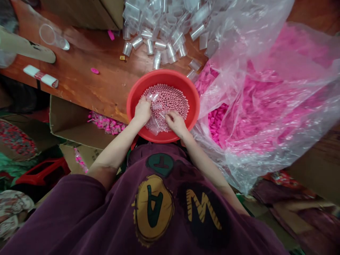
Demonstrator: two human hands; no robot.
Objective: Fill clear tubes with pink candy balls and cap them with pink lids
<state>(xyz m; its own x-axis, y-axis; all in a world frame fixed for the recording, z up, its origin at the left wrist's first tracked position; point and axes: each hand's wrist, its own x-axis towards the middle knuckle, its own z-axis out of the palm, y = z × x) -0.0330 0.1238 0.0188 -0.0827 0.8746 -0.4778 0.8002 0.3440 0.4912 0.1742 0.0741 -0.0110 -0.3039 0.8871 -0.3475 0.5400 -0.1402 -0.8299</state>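
Observation:
A red plastic bowl (195, 102) full of small pink beads (175, 97) stands at the front edge of the table, close to my body. Both hands are inside it. At the bowl's left side my left hand (143, 109) has its fingers closed on a clear plastic container (152, 96), one of several lying over the beads. Low in the bowl, to the right, my right hand (175, 122) has curled fingers pinched at the edge of another clear container (162, 115). Its fingertips are partly hidden. More clear plastic (154, 124) lies between the hands.
Behind the bowl is a heap of clear containers (171, 49). A big plastic bag (239, 159) of pink pieces (276, 102) fills the right. Below the table's left edge, a cardboard box (69, 122) holds filled pink-capped containers (106, 124). A white roll (41, 75) lies at left.

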